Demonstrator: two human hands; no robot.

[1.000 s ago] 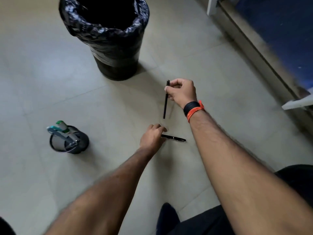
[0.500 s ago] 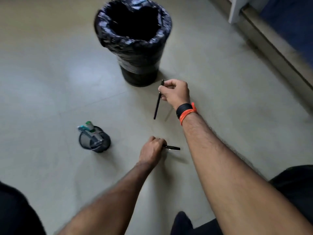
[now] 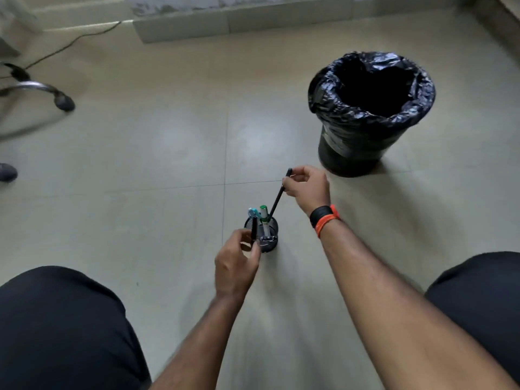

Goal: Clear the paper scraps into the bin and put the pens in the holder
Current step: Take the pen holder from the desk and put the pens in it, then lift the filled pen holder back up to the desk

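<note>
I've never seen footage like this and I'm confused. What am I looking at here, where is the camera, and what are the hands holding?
There is no machine: a person wears a camera on the head, looking down at the floor between the knees. The right hand holds a black pen, tilted, its lower end at the pen holder. The left hand holds another dark pen beside that holder, which already contains a few pens. A bin lined with a black bag stands further away on the right.
</note>
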